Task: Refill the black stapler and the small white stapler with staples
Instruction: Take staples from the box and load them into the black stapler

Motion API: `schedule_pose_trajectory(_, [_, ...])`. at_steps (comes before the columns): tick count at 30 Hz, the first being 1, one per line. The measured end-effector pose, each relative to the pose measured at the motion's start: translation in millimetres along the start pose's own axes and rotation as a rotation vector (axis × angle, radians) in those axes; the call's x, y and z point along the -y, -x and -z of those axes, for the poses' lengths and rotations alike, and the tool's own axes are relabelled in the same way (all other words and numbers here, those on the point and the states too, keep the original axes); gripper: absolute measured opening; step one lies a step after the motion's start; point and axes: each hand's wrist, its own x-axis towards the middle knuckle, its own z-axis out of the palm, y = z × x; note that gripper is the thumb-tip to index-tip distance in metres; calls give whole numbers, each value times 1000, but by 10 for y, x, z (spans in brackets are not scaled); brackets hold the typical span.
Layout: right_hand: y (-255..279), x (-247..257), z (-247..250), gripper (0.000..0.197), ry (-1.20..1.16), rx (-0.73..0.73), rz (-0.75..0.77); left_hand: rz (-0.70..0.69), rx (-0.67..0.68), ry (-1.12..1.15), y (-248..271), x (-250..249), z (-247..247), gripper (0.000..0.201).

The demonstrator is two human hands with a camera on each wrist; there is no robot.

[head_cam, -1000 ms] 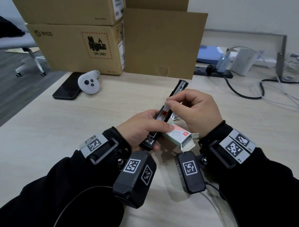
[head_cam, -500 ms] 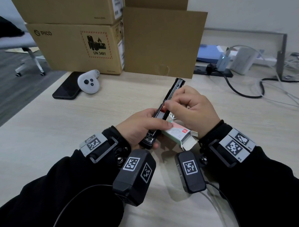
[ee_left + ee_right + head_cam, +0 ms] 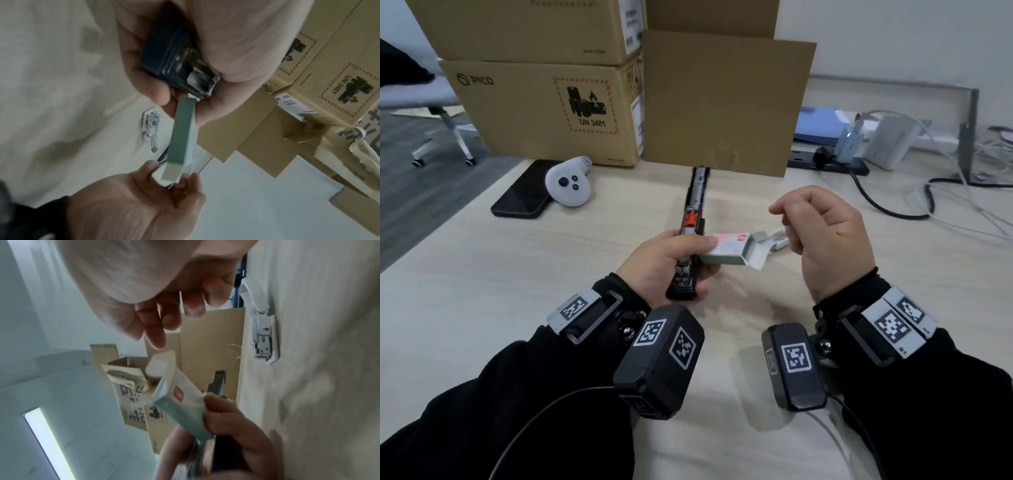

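Observation:
The black stapler [image 3: 693, 212] is swung open, its long magazine pointing away from me, an orange pusher showing. My left hand [image 3: 667, 260] grips its rear end above the table and also pinches the small staple box [image 3: 729, 251] against it, with the box's flap open toward the right. My right hand [image 3: 822, 233] hovers just right of the box with loosely curled fingers holding nothing, and its fingertips [image 3: 158, 331] are close to the flap [image 3: 160, 365]. The small white stapler [image 3: 774, 240] lies open on the table, partly hidden behind the right hand.
Stacked cardboard boxes [image 3: 544, 109] and a standing cardboard sheet [image 3: 722, 102] close the back of the desk. A black phone [image 3: 524, 192] and a white controller [image 3: 568, 181] lie at the back left. A power strip [image 3: 825, 162] and cables [image 3: 893, 209] are at the back right.
My right hand has left the stapler's magazine and drawn off to the right. The stapler has turned to point straight away, and the staple box is now raised in my left fingers.

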Motion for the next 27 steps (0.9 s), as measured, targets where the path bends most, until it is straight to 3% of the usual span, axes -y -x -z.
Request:
schedule_pose_trajectory(4, [77,77,-83,12,85,141,168,-60,-98,74,-23,-15,3,12])
schedule_pose_trajectory(9, [48,-17,-98,20,134,250,148,-28,-140,130,-25,-29,28,12])
schedule_pose_trajectory(14, [38,-9,-95,26,156,279,105,33,-123,178,-23,-48,34,7])
schedule_pose_trajectory(20, [47,42,-108,33,226,292,173,41,-100,152,-5,-41,26,11])
schedule_pose_trajectory(25, [30,38,-99,23,327,303,215,27,-97,115,-4,-50,28,7])
schedule_pose_trajectory(27, [20,42,-85,18,364,317,241,18,-86,96,-5,-55,33,15])
